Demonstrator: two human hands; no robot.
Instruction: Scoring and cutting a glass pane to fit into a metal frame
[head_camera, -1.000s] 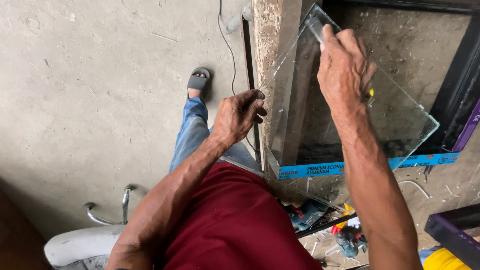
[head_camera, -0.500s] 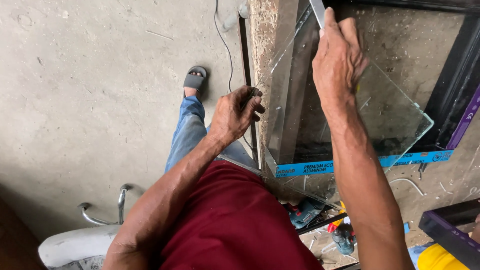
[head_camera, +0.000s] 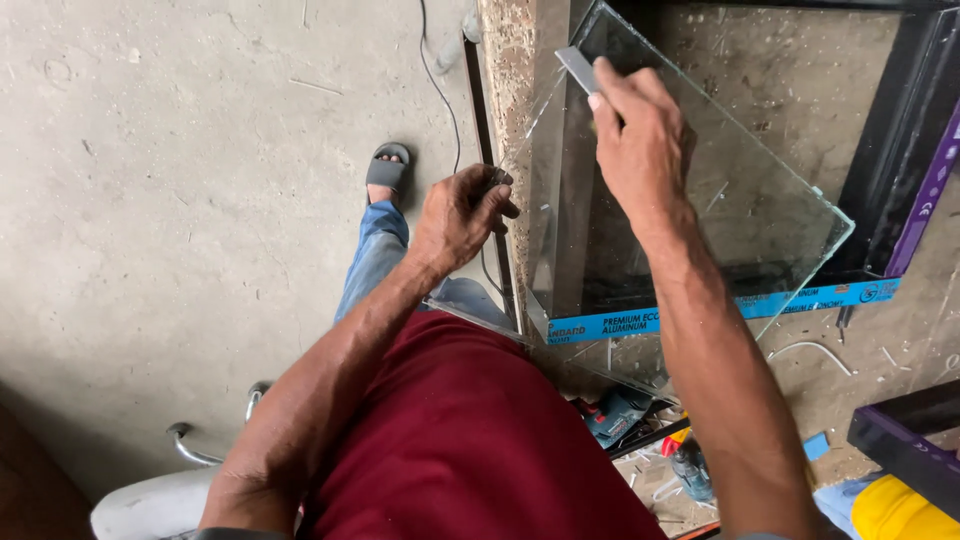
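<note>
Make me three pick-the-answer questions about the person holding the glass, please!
1. Where is the right hand?
A. near the top edge of the glass pane
B. on the floor
C. on the sandal

2. What colour is the shirt?
A. green
B. dark red
C. white

3. How is the left hand?
A. flat and spread open
B. hidden
C. curled at the pane's left edge

Answers: 1 A, it holds a thin grey strip against the pane there. 2 B, the cloth is dark red. 3 C, its fingers are bent by that edge.
</note>
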